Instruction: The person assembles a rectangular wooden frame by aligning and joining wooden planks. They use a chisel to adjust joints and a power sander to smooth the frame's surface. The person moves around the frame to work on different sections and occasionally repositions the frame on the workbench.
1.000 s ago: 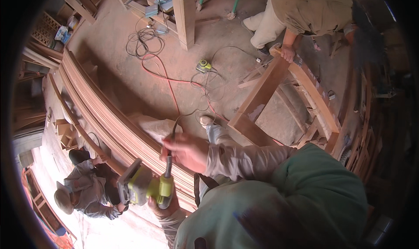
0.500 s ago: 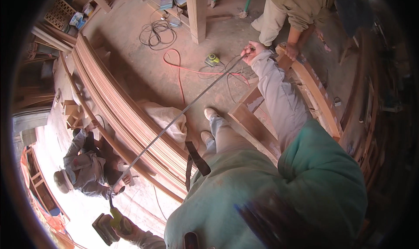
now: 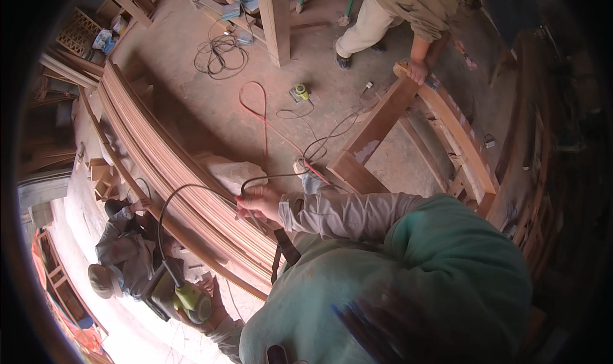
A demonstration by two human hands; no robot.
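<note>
My left hand (image 3: 218,310) grips a lime-green palm sander (image 3: 193,302) with a flat dark pad, low at the left. A black power cord (image 3: 171,202) rises from the sander in a loose arch. It passes to my right hand (image 3: 260,203), whose fingers are closed round it in front of my belly. Beyond that hand the cord trails over the floor to loose coils and a plug (image 3: 369,85). The sander's pad is tilted on edge, partly in front of a crouching person.
A long stack of wooden mouldings (image 3: 153,147) curves along my left. A wooden frame (image 3: 383,118) stands ahead right, with another person's hand (image 3: 417,71) on it. A second green sander (image 3: 299,93) and an orange hose (image 3: 263,108) lie on the floor. A person (image 3: 124,236) crouches at left.
My right hand has come back from far ahead toward my body, and the taut cord has gone slack. My left hand has lifted the sander slightly rightward. The far person's feet have shifted left.
</note>
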